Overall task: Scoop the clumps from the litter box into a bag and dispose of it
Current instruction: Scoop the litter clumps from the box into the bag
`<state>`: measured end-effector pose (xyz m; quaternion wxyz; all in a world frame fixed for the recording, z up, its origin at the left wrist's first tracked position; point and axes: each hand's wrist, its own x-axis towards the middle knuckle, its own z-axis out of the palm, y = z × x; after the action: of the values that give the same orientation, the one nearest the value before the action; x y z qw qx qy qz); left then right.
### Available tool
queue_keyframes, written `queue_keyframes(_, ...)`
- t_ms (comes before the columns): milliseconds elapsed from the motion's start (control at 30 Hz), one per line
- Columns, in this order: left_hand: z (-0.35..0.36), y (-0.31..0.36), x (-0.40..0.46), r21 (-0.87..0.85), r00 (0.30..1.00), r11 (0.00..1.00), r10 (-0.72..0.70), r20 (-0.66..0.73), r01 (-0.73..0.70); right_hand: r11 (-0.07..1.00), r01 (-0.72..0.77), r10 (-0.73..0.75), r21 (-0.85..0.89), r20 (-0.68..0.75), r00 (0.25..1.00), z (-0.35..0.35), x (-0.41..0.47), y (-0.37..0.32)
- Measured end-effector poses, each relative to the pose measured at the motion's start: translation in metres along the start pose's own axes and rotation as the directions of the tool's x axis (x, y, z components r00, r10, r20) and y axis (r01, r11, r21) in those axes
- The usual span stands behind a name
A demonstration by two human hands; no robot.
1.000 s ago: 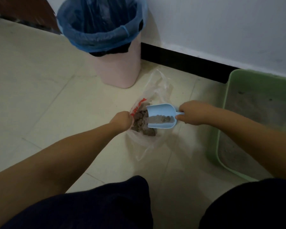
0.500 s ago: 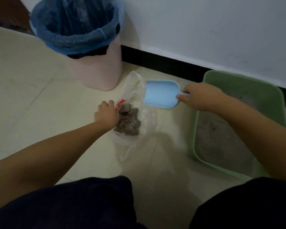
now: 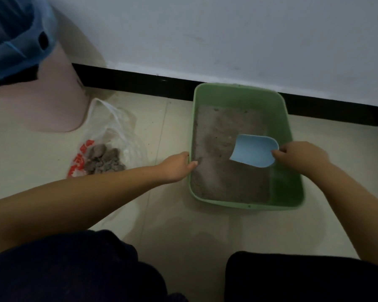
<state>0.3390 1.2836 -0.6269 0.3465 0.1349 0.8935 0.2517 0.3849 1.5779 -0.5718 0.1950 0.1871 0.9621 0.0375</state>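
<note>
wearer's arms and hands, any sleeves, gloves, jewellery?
Left hand and right hand are bare: no gloves, rings or watch visible. Both forearms are uncovered right to the frame edges, no sleeves in view. Dark navy clothing covers the knees.

Blue scoop (image 3: pixel 252 152) over green litter box (image 3: pixel 292 188)

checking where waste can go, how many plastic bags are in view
2: a clear plastic bag with red print on the floor holding clumps, and a blue plastic liner in the pink bin.
</note>
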Motion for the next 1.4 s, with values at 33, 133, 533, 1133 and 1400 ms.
queue_keyframes(33,0.003,0.001,0.0,-0.035,1.0,0.999,-0.026,0.014,0.026,1.0,0.005,-0.005,-0.005,0.009,1.0,0.007,0.001,0.001)
queue_keyframes(133,0.006,0.001,-0.002,-0.123,0.997,0.99,-0.058,0.042,0.062,0.999,0.045,-0.044,-0.031,0.015,0.999,0.021,0.003,-0.004)
queue_keyframes(533,0.011,0.004,0.003,-0.26,0.989,0.954,-0.133,0.07,0.147,0.96,0.279,-0.28,-0.022,-0.05,0.959,0.017,0.018,-0.029)
queue_keyframes(1133,0.008,0.005,0.024,-0.378,0.988,0.914,-0.126,0.088,0.15,0.946,0.258,-0.302,-0.198,-0.242,0.922,0.015,0.129,-0.061)
queue_keyframes(1400,0.009,0.006,0.023,-0.38,0.987,0.912,-0.128,0.097,0.155,0.865,0.48,-0.462,0.144,-0.143,0.875,0.028,0.122,-0.039)
